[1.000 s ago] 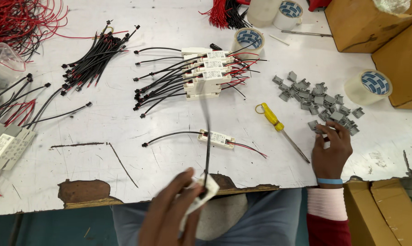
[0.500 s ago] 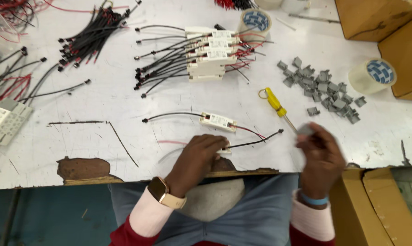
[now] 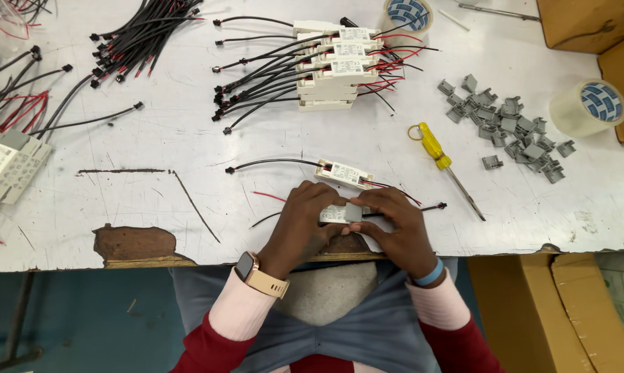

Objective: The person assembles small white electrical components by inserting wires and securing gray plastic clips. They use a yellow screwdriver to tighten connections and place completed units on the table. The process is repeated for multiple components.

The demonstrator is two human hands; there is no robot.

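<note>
White module (image 3: 334, 213) mostly hidden, held by left hand (image 3: 301, 224) and right hand (image 3: 395, 224).

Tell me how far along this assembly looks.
Done: a stack of wired white rectangular modules and one lone module. In hand: both the left hand and right hand press a small grey plastic clip onto another module. Left: the pile of grey clips.

Screwdriver (image 3: 439, 160) between module (image 3: 344, 174) and clips (image 3: 509, 131)
</note>
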